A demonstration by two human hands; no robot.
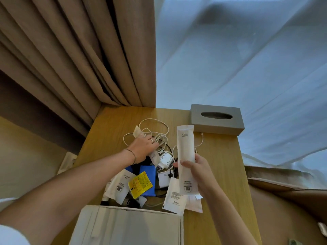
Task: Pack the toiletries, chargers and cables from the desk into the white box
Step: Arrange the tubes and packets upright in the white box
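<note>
A single head-worn camera looked steeply down from close above the wooden desk (221, 156), facing its far curtain-side edge.

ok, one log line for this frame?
left hand: on white cables | right hand: holds long white packet | white box: open

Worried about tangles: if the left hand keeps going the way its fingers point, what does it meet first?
Probably the white cable loops: the left hand lies right at that tangle on the desk, fingers aimed into it. Actual contact is unclear.
</note>
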